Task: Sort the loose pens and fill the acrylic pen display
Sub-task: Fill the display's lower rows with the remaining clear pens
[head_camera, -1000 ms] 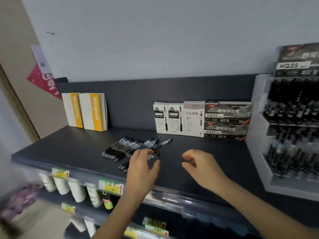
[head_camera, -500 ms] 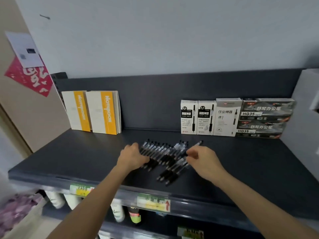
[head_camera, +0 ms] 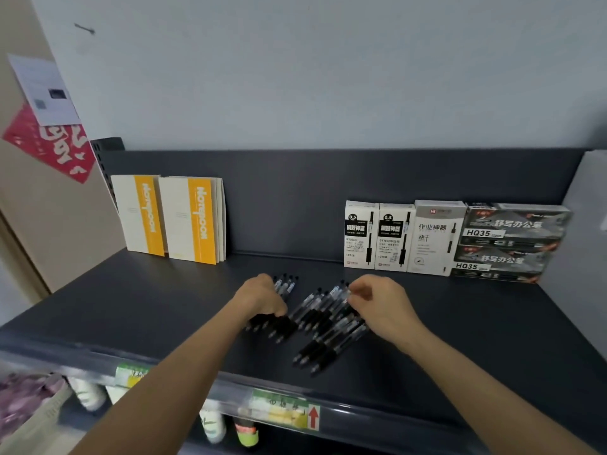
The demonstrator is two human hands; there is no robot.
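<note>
Several loose black gel pens (head_camera: 323, 338) lie slanted in a heap in the middle of the dark shelf (head_camera: 157, 307). My left hand (head_camera: 262, 298) curls over a separate bundle of pens (head_camera: 286, 285) at the heap's left side and grips it. My right hand (head_camera: 381, 305) sits over the heap's right side, its curled fingertips pinching the top ends of pens there. Only a pale side panel of the acrylic pen display (head_camera: 588, 231) shows at the right edge; its compartments are out of view.
Boxed pens (head_camera: 377, 236) and two stacked HQ35 boxes (head_camera: 512, 244) stand along the back panel on the right. Yellow-and-white notebooks (head_camera: 184, 221) lean at the back left. Bottles (head_camera: 212, 425) fill the lower shelf behind the price-tag rail (head_camera: 282, 412).
Both hands have closed onto the pens, the left splitting off a bundle. The view has swung left, so the pen display has slid almost out of sight.
</note>
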